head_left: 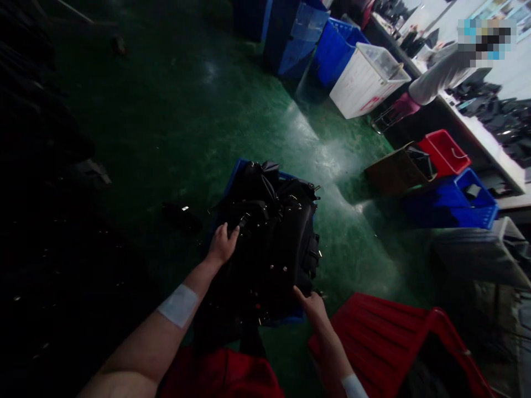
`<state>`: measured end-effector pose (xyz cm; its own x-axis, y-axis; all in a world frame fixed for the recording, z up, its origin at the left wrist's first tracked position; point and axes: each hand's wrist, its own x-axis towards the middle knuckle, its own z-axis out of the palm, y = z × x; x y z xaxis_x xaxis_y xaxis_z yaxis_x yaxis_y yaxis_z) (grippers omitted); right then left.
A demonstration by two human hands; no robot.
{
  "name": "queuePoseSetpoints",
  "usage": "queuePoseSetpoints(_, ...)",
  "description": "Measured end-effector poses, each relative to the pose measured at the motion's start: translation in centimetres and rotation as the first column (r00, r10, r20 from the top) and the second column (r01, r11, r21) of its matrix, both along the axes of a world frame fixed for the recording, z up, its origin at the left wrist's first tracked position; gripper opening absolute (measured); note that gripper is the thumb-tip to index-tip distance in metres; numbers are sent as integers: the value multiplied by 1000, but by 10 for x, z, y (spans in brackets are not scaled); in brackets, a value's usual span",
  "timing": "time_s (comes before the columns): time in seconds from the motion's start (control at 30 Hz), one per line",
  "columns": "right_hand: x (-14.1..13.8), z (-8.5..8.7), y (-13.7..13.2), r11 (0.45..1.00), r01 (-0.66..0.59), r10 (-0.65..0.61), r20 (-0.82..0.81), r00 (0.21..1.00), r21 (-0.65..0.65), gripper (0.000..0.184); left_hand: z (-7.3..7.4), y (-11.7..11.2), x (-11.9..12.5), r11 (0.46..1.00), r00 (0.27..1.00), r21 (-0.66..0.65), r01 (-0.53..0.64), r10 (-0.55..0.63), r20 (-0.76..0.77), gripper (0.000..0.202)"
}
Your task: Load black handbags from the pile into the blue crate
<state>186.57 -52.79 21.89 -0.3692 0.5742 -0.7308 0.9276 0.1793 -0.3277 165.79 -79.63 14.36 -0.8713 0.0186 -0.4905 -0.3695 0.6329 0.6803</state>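
A blue crate (pixel 233 179) stands on the floor in front of me, heaped above its rim with black bags (pixel 253 182) that carry small metal studs and buckles. Across the top lies one larger black bag (pixel 286 243), its outline hard to part from the others in the dim light. My left hand (pixel 223 244) grips black material at the left side of the heap, thumb and forefinger showing near a buckle. At the near right corner, my right hand (pixel 313 305) pinches the larger bag's edge, thumb on top and the other fingers mostly hidden.
A red crate (pixel 377 331) lies close on the right. Along the workbench (pixel 477 130) stand a white bin (pixel 352 83), blue bins (pixel 296 38), a cardboard box (pixel 398 171) and a red basket (pixel 446 152). A person (pixel 435 77) sits there. Dark piles (pixel 62 265) fill the left.
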Motion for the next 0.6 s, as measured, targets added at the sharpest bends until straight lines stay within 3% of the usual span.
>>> queuePoseSetpoints(0.03,-7,11,4,980,-181,175,77,982,86,56,18,13,7,999,990,-15,42,-43,-136,72)
queuePoseSetpoints(0.07,-17,20,8,922,-339,319,132,939,186,58,35,30,12,995,953,-31,94,-99,-286,74)
queuePoseSetpoints(0.13,-40,28,16,774,-507,513,93,853,380,65,61,73,17,974,851,-71,216,-224,-475,72)
queuePoseSetpoints(0.17,-52,26,20,717,-540,597,11,802,441,76,69,94,18,955,823,-89,281,-288,-490,69)
queuePoseSetpoints(0.23,-74,12,28,690,-606,707,-188,682,394,97,70,126,16,915,824,-131,380,-400,-402,62)
queuePoseSetpoints(0.3,-92,-8,34,723,-670,683,-322,656,168,90,55,140,15,886,848,-207,415,-459,-264,52)
queuePoseSetpoints(0.37,-106,-28,35,787,-612,602,-307,737,77,64,32,134,17,857,859,-296,422,-482,-170,45)
queuePoseSetpoints(0.43,-117,-44,29,822,-490,558,-240,794,290,52,10,118,23,827,844,-352,439,-514,-154,44)
queuePoseSetpoints(0.5,-126,-62,16,729,-406,587,-197,786,552,58,-10,102,31,811,817,-367,456,-545,-189,43)
queuePoseSetpoints(0.53,-128,-72,8,678,-406,622,-183,761,613,62,-20,95,34,804,796,-368,467,-563,-220,43)
queuePoseSetpoints(0.6,-129,-96,-6,645,-467,676,-166,718,605,64,-42,88,39,791,748,-355,499,-600,-285,43)
